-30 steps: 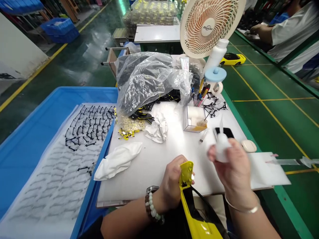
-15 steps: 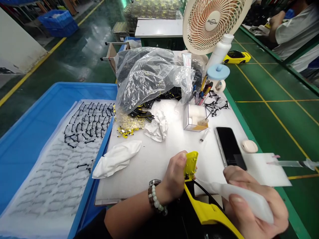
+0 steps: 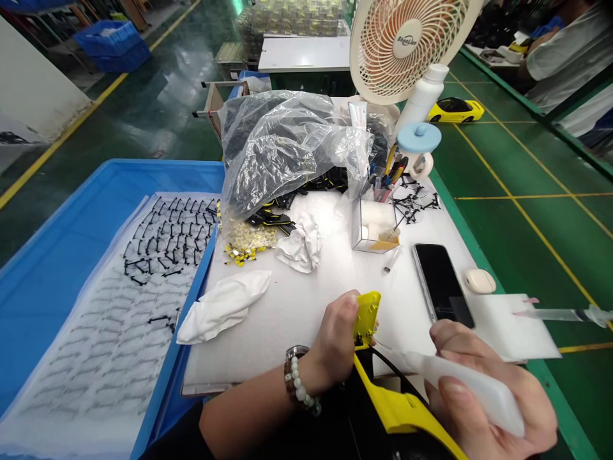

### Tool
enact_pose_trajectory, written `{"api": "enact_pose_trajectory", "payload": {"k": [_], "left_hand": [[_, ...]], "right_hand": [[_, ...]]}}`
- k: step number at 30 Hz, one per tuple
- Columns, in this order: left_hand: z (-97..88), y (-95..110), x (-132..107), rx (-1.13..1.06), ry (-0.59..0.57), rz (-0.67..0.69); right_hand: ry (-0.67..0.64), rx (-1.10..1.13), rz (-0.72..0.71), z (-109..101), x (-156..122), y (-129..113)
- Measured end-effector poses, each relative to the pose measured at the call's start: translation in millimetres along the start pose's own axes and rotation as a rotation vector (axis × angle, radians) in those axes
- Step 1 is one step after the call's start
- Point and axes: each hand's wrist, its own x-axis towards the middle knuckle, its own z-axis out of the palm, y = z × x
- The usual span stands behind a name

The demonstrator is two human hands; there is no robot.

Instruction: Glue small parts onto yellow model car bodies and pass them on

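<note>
My left hand (image 3: pixel 338 342) grips the front end of a yellow toy car body (image 3: pixel 383 390), held at the near edge of the white work board (image 3: pixel 306 306). My right hand (image 3: pixel 483 396) is wrapped round a white squeeze bottle (image 3: pixel 472 386). The bottle's thin nozzle points left and touches the yellow shell just below my left fingers. A beaded bracelet and a watch sit on my left wrist.
A black phone (image 3: pixel 440 281) and a small beige case (image 3: pixel 479 280) lie to the right. Crumpled white cloths (image 3: pixel 223 306), a clear plastic bag of parts (image 3: pixel 287 150), a clear box (image 3: pixel 376 227), a fan (image 3: pixel 407 45) and a blue tray of black parts (image 3: pixel 71 255) surround the board. Another person sits far right.
My right hand brought the white bottle down from above the phone and laid its nozzle against the yellow shell. In the last half second both hands stay nearly still.
</note>
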Motion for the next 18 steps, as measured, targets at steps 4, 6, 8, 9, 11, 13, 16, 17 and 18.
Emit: {"api": "enact_pose_trajectory", "payload": {"k": [4,6,8,9,11,13,16,17,18], "left_hand": [[-0.1,0.7,0.4,0.015,0.0,0.006],[-0.5,-0.3,0.5,0.009,0.0,0.006],[-1.1,-1.7,0.6,0.007,-0.002,0.01],[-1.3,-2.3,0.6,0.008,-0.004,0.015],[-1.7,-3.3,0.7,0.012,-0.007,0.023],[-1.9,-3.8,1.0,0.015,-0.007,0.027],[-2.2,-4.4,1.4,0.014,-0.011,0.023],[-2.3,-4.6,1.5,0.01,-0.013,0.023],[-2.3,-4.8,1.5,0.005,-0.015,0.023]], "right_hand": [[-0.001,0.018,-0.004,0.0,0.4,-1.2],[-0.01,0.024,-0.01,-0.2,0.5,-1.1],[-0.014,0.017,-0.007,-0.1,0.6,-0.9],[-0.01,0.016,-0.008,0.0,0.6,-0.8],[-0.005,0.022,-0.006,0.2,0.6,-0.6],[-0.011,0.036,0.001,-0.1,0.5,-0.5],[-0.031,0.039,-0.006,-1.6,0.8,0.0],[-0.037,0.04,-0.017,-2.1,1.0,0.2],[-0.042,0.042,-0.029,-2.2,1.4,0.5]]}}
